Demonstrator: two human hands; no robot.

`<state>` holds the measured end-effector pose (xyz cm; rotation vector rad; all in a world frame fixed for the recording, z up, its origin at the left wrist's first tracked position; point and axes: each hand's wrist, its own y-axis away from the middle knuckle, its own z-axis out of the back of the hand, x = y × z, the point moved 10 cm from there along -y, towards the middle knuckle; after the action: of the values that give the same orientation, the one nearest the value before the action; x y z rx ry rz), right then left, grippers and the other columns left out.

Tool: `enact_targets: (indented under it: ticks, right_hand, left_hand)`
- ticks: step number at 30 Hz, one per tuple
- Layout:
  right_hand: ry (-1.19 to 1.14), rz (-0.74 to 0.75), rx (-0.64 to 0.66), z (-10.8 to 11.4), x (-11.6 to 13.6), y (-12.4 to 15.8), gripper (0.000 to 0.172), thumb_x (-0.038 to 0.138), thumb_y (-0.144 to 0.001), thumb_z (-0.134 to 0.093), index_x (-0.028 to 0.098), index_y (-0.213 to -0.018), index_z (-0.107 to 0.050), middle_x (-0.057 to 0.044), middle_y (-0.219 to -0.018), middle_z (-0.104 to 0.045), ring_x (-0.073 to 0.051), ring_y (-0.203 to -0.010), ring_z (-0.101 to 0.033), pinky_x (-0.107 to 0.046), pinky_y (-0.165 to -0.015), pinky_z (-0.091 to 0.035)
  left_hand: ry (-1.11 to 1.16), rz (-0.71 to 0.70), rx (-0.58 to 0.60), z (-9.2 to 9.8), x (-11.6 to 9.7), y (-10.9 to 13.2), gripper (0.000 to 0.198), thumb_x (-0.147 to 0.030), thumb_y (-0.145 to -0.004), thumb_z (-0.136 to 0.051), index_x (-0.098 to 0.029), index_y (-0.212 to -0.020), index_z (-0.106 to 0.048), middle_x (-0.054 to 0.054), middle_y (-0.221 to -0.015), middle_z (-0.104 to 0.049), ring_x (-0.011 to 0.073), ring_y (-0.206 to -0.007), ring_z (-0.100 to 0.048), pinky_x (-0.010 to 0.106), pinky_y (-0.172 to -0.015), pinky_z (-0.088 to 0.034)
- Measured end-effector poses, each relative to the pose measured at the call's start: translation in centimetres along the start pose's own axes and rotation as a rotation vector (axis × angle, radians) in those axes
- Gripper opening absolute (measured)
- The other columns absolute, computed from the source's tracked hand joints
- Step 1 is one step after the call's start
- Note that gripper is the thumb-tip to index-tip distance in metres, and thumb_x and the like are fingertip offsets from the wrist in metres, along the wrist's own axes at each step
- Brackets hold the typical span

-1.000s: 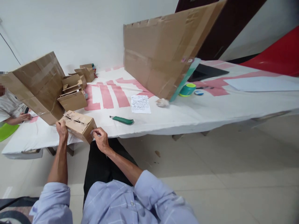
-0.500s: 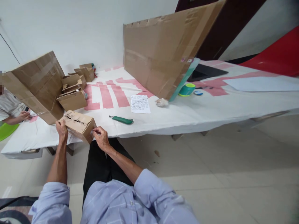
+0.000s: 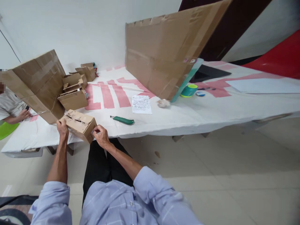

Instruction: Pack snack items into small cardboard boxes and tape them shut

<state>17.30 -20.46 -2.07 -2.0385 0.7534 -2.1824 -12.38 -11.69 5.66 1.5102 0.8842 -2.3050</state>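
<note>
A small cardboard box (image 3: pixel 81 120) sits tilted at the table's front edge, its top seam torn and slit. My left hand (image 3: pixel 62 129) is closed on the box's left end. At the right end, my right hand (image 3: pixel 101 136) has its fingertips pinched together against the box, on a small pale, shiny bit that looks like clear tape; the fingers partly hide it. To the right on the cloth lies a green utility knife (image 3: pixel 123 120), its blade end pointing left.
Several open small boxes (image 3: pixel 73 98) stand behind, beside a large carton (image 3: pixel 38 81). A big cardboard panel (image 3: pixel 164 53) stands upright. Before it lie a drawn-on paper (image 3: pixel 142 104), a small bag (image 3: pixel 163 103) and a green tape roll (image 3: pixel 188 90). Another person's hand (image 3: pixel 24 115) is at far left.
Both hands stay at the two ends of the box. The right fingers have shifted only slightly at its right end. The view has moved a little.
</note>
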Motion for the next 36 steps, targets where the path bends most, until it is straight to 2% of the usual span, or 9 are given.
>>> enact_targets:
  ticks: [12,17,23,30,36]
  right_hand:
    - [-0.006,0.037,-0.019,0.0,0.0,0.8,0.006,0.022,-0.078,-0.058,0.026,-0.076,-0.054,0.001,-0.078,-0.063,-0.018,-0.074,-0.061,-0.032,-0.077,-0.055]
    - [-0.052,0.028,-0.028,0.2,-0.2,1.5,0.007,0.029,-0.084,-0.059,0.026,-0.078,-0.056,0.000,-0.079,-0.065,-0.018,-0.075,-0.063,-0.033,-0.078,-0.057]
    - [-0.110,0.026,-0.037,0.4,-0.1,2.1,0.016,0.041,-0.090,-0.062,0.025,-0.094,-0.064,-0.004,-0.093,-0.070,-0.020,-0.084,-0.067,-0.034,-0.082,-0.060]
    - [-0.117,0.046,-0.006,0.4,0.3,1.5,0.015,0.039,-0.090,-0.062,0.025,-0.083,-0.063,-0.002,-0.085,-0.066,-0.019,-0.081,-0.065,-0.032,-0.080,-0.058]
    - [-0.098,0.051,0.002,0.4,0.4,1.5,0.013,0.034,-0.090,-0.060,0.026,-0.081,-0.059,-0.002,-0.086,-0.065,-0.019,-0.082,-0.063,-0.032,-0.082,-0.056]
  left_hand:
    - [0.007,0.004,-0.003,0.0,0.3,-0.1,0.016,-0.032,-0.089,-0.061,-0.022,-0.084,-0.050,0.000,-0.087,-0.056,0.0226,-0.094,-0.054,0.039,-0.098,-0.045]
    - [0.017,-0.008,-0.008,0.1,0.4,-0.2,0.016,-0.034,-0.087,-0.062,-0.023,-0.084,-0.050,-0.001,-0.086,-0.056,0.0214,-0.092,-0.053,0.039,-0.097,-0.045]
    - [0.026,-0.013,-0.006,0.0,0.5,-0.3,0.015,-0.033,-0.087,-0.062,-0.023,-0.084,-0.051,-0.001,-0.086,-0.056,0.0218,-0.091,-0.054,0.039,-0.097,-0.045]
    - [0.019,-0.011,-0.005,0.0,0.6,-0.4,0.015,-0.033,-0.087,-0.061,-0.023,-0.084,-0.051,-0.001,-0.085,-0.056,0.0221,-0.093,-0.054,0.039,-0.099,-0.045]
    - [0.010,-0.009,-0.002,0.0,0.6,-0.4,0.017,-0.034,-0.087,-0.062,-0.023,-0.082,-0.050,-0.002,-0.083,-0.054,0.0213,-0.090,-0.052,0.039,-0.098,-0.045]
